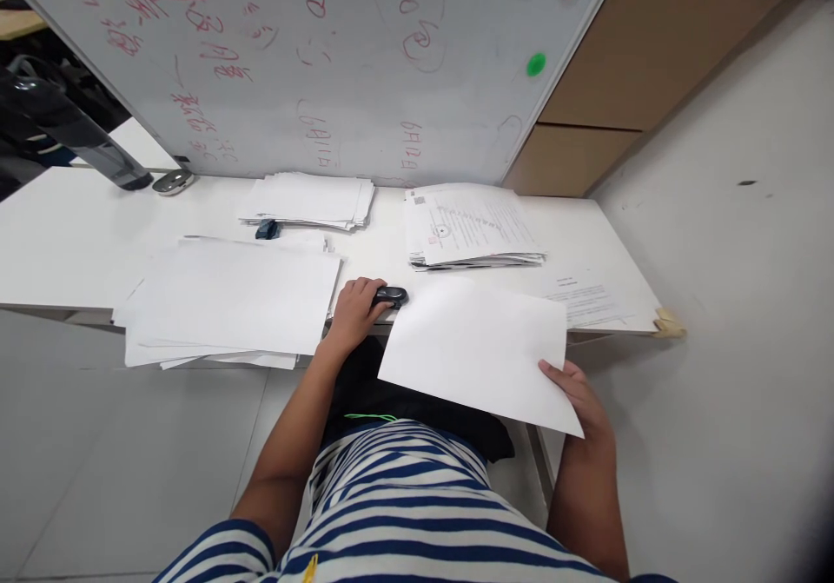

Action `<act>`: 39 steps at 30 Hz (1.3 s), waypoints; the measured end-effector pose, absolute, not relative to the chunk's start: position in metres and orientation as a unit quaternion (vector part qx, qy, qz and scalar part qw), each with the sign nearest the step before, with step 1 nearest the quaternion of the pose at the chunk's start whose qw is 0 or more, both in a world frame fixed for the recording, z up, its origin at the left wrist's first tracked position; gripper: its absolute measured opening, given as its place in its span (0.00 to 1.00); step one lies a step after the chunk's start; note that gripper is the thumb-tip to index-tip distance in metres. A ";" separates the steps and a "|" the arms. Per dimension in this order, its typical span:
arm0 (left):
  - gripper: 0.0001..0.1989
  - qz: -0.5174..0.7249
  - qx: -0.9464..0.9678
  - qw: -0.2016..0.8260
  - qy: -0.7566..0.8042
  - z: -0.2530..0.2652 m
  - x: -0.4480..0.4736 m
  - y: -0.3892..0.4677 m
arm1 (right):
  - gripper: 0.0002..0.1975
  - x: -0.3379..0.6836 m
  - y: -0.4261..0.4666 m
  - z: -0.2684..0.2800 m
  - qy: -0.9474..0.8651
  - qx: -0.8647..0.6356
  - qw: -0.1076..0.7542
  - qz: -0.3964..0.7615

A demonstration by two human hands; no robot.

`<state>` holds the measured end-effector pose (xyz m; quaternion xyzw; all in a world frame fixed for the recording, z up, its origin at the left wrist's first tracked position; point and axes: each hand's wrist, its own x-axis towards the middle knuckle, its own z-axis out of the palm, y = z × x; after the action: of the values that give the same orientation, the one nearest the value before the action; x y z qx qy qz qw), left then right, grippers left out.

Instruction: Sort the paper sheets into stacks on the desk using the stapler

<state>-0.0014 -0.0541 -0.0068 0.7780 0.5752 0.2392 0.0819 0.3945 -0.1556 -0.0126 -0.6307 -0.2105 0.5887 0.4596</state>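
My left hand (355,309) is wrapped around a small black stapler (392,295) at the front edge of the desk. Its far end points right, close to the upper left corner of a white sheet of paper (479,348). That sheet is pinched at its right side by my right hand (579,392), thumb on top and fingers beneath. The paper hangs partly over the desk edge, tilted, its lower part above my lap. Whether it is one sheet or several I cannot tell. Left of my left hand lies a loose pile of white paper (241,296) that overhangs the edge.
Behind lie another paper stack (306,199), a small dark blue object (267,229) and a printed stack (469,227). A printed sheet (590,301) lies right. A mouse (173,182) and dark bottle (97,140) stand left. A whiteboard (365,79) rises behind the desk.
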 end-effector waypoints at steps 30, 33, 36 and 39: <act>0.22 0.213 0.672 0.262 0.659 0.048 0.015 -0.049 | 0.20 0.372 -0.138 -0.037 -0.248 -0.581 0.404 0.661; 0.21 0.225 0.666 0.210 0.679 0.055 0.028 -0.028 | 0.21 0.378 -0.136 -0.039 -0.256 -0.576 0.421 0.653; 0.23 0.207 0.672 0.172 0.689 0.051 0.045 -0.004 | 0.21 0.380 -0.132 -0.039 -0.271 -0.583 0.441 0.626; 0.27 0.184 0.672 0.132 0.705 0.040 0.057 0.014 | 0.20 0.380 -0.128 -0.042 -0.291 -0.589 0.444 0.610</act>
<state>0.0567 0.0137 0.0403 0.6721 0.7048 0.1844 0.1324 0.3797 -0.1279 -0.0419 -0.5885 -0.2914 0.6099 0.4436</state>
